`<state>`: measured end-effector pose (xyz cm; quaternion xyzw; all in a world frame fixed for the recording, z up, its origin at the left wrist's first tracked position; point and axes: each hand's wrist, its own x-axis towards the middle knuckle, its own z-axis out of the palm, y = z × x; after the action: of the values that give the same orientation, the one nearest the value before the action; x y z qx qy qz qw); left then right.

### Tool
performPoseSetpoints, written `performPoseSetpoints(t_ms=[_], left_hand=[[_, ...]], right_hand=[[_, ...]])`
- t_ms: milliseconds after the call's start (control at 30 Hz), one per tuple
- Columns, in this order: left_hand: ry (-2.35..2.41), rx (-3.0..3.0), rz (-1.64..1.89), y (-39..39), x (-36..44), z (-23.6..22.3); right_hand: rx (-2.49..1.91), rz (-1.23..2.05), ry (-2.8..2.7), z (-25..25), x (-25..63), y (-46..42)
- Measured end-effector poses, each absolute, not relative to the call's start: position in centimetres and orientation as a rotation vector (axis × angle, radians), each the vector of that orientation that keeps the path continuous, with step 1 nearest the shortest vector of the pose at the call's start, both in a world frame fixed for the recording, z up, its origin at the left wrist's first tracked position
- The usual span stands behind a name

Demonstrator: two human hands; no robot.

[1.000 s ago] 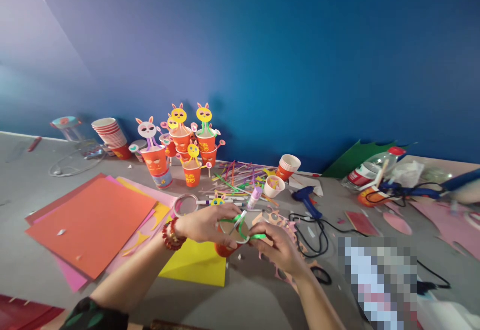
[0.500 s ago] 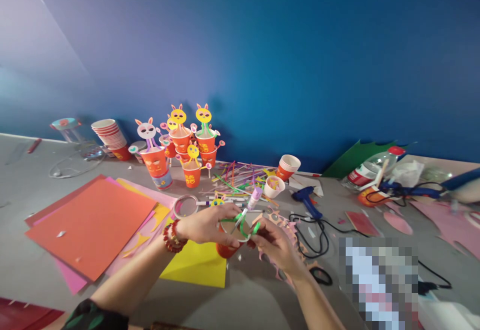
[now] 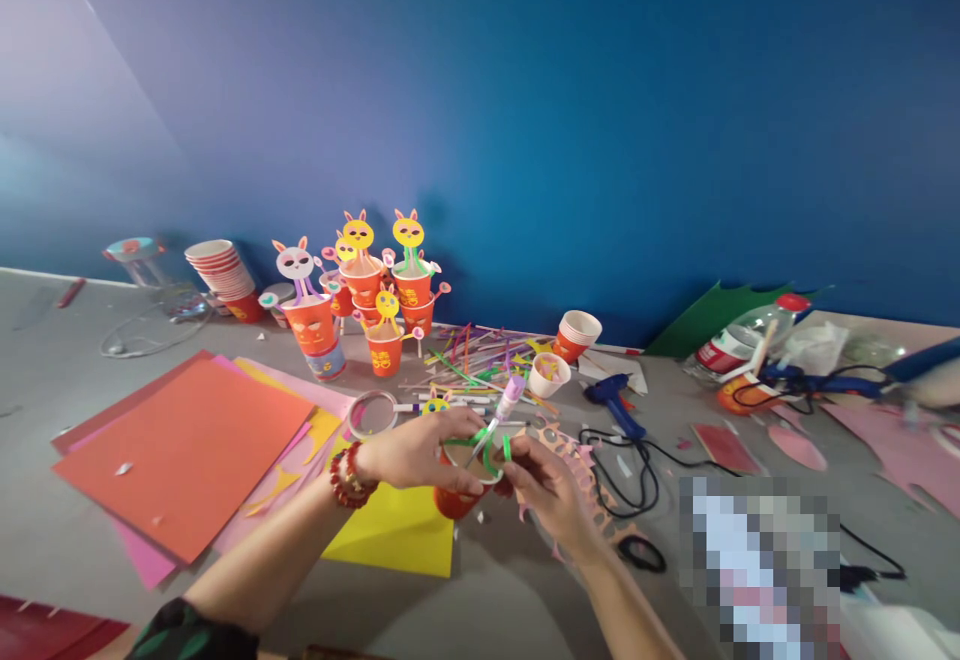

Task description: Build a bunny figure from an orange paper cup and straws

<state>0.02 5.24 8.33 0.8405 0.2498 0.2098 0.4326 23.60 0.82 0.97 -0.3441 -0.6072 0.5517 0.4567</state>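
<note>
My left hand (image 3: 429,452) is closed around the rim of a red-orange paper cup (image 3: 451,504), which is tilted with its mouth toward me. Green pipe-cleaner-like strips (image 3: 489,456) curve out of the cup. With my right hand (image 3: 549,488) I pinch the cup's right rim beside the bent end of a green strip; the fingertips are partly hidden. A lilac-capped white tube (image 3: 510,398) shows just behind the cup. Close by lies a yellow animal face (image 3: 436,406). Yellow paper (image 3: 390,532) is under my left hand.
Decorated cups (image 3: 309,325) with animal faces stand at the back left, beside stacked cups (image 3: 223,278). Coloured sheets (image 3: 187,450) lie left. Coloured sticks (image 3: 480,355), a blue glue gun (image 3: 616,405) with a black cord, and a plastic bottle (image 3: 739,338) are behind and right.
The bent green strip end at the cup's right rim now stands more upright. My right fingers have shifted slightly at the rim; my left hand keeps its grip.
</note>
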Motion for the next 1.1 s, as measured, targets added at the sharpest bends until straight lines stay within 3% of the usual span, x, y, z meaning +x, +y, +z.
performPoseSetpoints(t_ms=[1100], left_hand=[[0.617,2.039,0.584,5.44,0.40,8.73]], right_hand=[[-1.008,1.337,-1.394,1.66,23.72,0.45]])
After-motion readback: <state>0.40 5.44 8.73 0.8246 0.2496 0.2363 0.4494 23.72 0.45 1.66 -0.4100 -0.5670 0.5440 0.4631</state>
